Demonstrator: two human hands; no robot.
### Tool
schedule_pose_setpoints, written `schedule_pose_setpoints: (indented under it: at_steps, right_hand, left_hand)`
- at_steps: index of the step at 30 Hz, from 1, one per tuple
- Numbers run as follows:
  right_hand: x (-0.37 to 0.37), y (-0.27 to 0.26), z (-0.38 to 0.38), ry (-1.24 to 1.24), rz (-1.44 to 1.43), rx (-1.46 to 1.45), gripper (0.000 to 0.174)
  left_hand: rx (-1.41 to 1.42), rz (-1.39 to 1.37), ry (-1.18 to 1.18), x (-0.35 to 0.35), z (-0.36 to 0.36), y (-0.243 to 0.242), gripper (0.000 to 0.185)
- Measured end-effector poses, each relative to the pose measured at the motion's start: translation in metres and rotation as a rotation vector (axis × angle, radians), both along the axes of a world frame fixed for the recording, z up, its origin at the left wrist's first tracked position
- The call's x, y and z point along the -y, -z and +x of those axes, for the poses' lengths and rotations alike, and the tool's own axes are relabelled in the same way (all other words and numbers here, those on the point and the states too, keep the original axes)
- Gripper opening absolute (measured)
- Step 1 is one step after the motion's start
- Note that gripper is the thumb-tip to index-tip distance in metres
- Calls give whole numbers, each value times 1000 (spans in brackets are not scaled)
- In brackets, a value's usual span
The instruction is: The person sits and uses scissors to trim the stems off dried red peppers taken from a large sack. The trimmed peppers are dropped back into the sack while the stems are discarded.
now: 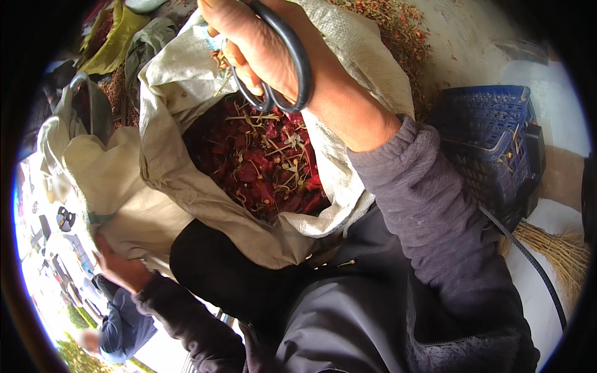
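My right hand point(266, 51) is raised at the top centre, with the black handles of a pair of scissors point(305, 70) around its thumb side and palm. The blades are out of sight. Below it is a white woven sack point(163, 154) with its rim rolled open, holding dried red chili peppers point(261, 179) mixed with stems and bits of leaf. A few chili stems point(221, 60) show beside the fingers. At the lower left my left hand point(116, 265) lies against the side of another pale sack point(140, 214); whether it grips the cloth is unclear.
A blue plastic crate point(489, 112) stands at the right, near a straw broom point(559, 247) and a dark cable point(527, 252). Chili stems point(406, 37) lie heaped behind the sack. A yellow-green sack point(109, 42) is at the upper left. Another person point(123, 326) is outside, lower left.
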State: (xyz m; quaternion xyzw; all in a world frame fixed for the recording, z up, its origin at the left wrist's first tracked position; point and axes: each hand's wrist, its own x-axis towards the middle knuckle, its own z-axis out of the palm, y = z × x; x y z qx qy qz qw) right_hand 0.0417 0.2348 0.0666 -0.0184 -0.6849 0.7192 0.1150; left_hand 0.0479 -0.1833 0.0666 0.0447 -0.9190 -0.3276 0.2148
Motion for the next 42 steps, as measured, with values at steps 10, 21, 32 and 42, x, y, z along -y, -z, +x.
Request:
schedule_pose_setpoints:
  at_steps: [10, 21, 32, 42]
  right_hand:
    - [0, 44, -9, -99, 278, 71, 78]
    - [-3, 49, 12, -164, 388, 49, 65]
    - [32, 81, 23, -150, 554, 98, 35]
    - [41, 71, 19, -228, -217, 448, 20]
  left_hand:
    - [-53, -547, 290, -95, -1, 20, 39]
    - [533, -701, 1023, -140, -51, 170, 14]
    - [1081, 851, 629, -168, -61, 86, 22]
    - [801, 1092, 839, -180, -36, 70, 47]
